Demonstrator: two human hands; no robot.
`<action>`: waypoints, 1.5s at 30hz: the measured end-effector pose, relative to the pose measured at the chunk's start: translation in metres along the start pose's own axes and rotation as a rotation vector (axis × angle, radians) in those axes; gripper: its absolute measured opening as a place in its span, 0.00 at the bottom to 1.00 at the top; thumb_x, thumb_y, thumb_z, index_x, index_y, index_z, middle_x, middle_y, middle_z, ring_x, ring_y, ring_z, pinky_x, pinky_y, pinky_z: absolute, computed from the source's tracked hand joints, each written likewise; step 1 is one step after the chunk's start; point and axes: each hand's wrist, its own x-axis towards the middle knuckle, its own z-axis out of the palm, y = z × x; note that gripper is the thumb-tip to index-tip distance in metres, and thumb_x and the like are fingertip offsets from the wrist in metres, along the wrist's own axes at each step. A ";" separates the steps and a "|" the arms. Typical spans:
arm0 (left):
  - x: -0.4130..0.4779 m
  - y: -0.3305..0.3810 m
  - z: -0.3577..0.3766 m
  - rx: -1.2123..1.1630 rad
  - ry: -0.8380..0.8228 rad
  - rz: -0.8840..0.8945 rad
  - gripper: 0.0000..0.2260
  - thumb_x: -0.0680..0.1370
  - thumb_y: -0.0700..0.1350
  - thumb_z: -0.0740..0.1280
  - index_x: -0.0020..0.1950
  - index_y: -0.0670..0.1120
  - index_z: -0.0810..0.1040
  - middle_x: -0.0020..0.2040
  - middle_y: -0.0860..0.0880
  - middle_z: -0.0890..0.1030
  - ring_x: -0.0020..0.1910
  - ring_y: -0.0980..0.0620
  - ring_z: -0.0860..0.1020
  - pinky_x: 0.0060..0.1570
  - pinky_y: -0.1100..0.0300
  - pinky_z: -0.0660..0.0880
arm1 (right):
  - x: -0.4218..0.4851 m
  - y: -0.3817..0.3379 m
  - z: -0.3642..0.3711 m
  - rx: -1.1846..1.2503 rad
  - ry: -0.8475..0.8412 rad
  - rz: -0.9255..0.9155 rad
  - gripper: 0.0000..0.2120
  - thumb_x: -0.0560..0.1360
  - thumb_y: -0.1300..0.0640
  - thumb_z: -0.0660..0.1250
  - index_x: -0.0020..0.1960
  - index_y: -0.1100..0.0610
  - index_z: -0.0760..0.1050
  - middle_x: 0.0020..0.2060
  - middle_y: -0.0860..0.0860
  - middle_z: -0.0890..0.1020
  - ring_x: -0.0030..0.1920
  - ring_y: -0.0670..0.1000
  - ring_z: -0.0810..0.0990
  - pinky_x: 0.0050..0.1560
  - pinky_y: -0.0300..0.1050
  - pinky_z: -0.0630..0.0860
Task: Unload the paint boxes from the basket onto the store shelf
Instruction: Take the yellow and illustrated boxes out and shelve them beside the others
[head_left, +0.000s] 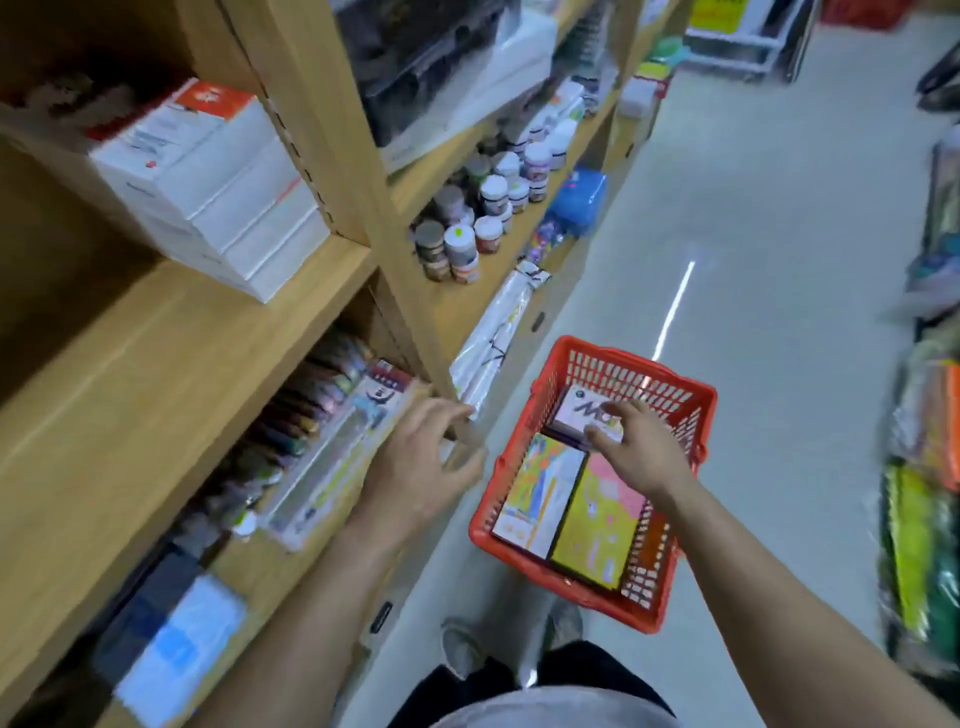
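A red plastic basket (680, 415) stands on the aisle floor in front of me. Inside lie a white and purple paint box (576, 413) at the far end, a white and orange box (540, 496) and a yellow and pink box (597, 525). My right hand (636, 449) reaches into the basket with its fingers closed around the white and purple box. My left hand (423, 462) hovers with spread fingers at the edge of the lower wooden shelf (156, 395), holding nothing. A stack of white boxes (218, 187) sits on that shelf's top board.
Paint sets in clear packs (332, 447) fill the lower shelf by my left hand. Small paint jars (483, 218) crowd the neighbouring shelf. Wrapped packs (493, 332) lean at the shelf's foot. Goods (919, 493) line the aisle's right side. My shoes (462, 649) stand behind the basket.
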 end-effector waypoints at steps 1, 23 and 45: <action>0.003 -0.002 0.024 0.001 -0.103 -0.042 0.19 0.76 0.51 0.74 0.64 0.46 0.81 0.62 0.48 0.80 0.61 0.54 0.76 0.58 0.74 0.64 | -0.003 0.024 0.001 0.018 0.001 0.064 0.25 0.79 0.49 0.71 0.70 0.63 0.77 0.67 0.61 0.79 0.68 0.61 0.77 0.65 0.51 0.72; 0.082 -0.155 0.276 -0.154 -0.161 -0.221 0.17 0.75 0.57 0.65 0.63 0.59 0.72 0.55 0.58 0.77 0.48 0.56 0.79 0.47 0.52 0.80 | 0.172 0.162 0.225 -0.162 -0.288 0.100 0.30 0.79 0.38 0.66 0.72 0.57 0.73 0.66 0.58 0.81 0.65 0.61 0.79 0.62 0.54 0.76; 0.074 -0.171 0.296 -0.375 -0.099 -0.231 0.16 0.80 0.45 0.67 0.64 0.60 0.71 0.54 0.64 0.80 0.53 0.63 0.80 0.45 0.76 0.73 | 0.173 0.169 0.223 -0.122 -0.330 0.058 0.40 0.66 0.27 0.72 0.70 0.50 0.78 0.57 0.53 0.79 0.55 0.56 0.81 0.52 0.47 0.73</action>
